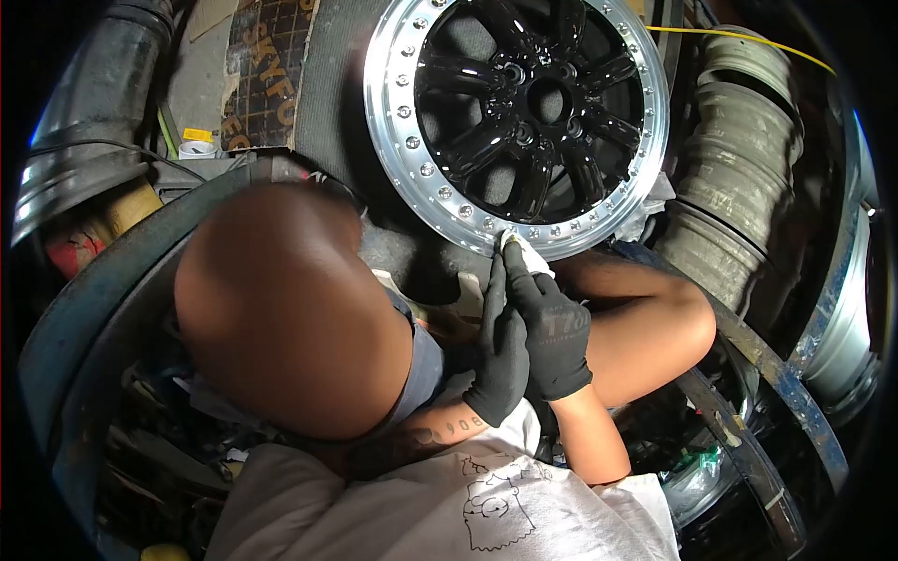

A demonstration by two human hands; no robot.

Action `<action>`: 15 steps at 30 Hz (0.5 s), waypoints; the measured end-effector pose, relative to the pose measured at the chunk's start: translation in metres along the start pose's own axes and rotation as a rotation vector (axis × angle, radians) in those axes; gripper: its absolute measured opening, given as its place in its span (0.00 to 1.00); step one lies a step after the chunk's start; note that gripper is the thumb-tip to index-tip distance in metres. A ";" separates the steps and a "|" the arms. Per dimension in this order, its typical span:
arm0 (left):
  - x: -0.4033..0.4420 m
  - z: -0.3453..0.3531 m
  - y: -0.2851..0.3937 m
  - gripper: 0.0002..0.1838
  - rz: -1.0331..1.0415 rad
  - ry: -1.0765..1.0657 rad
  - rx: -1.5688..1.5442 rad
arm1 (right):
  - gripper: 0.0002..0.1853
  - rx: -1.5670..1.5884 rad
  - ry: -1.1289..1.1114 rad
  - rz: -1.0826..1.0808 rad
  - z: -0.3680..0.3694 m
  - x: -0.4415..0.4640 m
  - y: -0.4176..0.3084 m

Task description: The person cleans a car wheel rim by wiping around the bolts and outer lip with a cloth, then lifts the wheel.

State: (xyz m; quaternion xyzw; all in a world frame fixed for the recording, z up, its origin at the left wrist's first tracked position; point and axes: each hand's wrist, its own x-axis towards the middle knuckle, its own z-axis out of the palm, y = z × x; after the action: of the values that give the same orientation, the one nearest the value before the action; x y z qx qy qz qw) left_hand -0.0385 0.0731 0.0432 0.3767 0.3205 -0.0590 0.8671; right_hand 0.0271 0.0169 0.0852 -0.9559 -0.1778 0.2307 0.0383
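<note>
A wheel rim (426, 168) with glossy black spokes and a polished silver lip full of bolts lies in front of my knees. My right hand (547, 323), in a black glove, presses a white cloth (528, 255) against the lower edge of the lip, its fingers closed on the cloth. Beside it on the left, my left hand (502, 337), also gloved, points its fingers up towards the same part of the lip. Its fingers are pressed together, and whether they hold anything is hidden.
Stacked grey rims (734, 159) stand at the right, with a yellow cable (758, 35) above. Printed cardboard (267, 75) lies at the upper left, near a large dark metal cylinder (103, 84). Curved metal bars (84, 290) flank my legs. Crumpled plastic (697, 477) sits lower right.
</note>
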 end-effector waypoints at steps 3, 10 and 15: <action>-0.003 -0.004 -0.007 0.39 -0.002 0.006 0.024 | 0.42 0.024 0.046 -0.014 0.008 -0.002 0.003; -0.005 -0.006 -0.016 0.39 -0.044 0.015 -0.032 | 0.42 0.029 0.070 -0.007 0.015 -0.003 0.005; -0.002 -0.002 -0.013 0.40 0.008 0.028 -0.063 | 0.41 0.083 0.077 -0.012 0.011 -0.001 0.005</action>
State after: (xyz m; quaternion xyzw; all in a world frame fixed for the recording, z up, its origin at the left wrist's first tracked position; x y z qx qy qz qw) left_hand -0.0457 0.0649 0.0351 0.3510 0.3329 -0.0401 0.8743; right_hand 0.0227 0.0113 0.0752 -0.9606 -0.1721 0.2007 0.0861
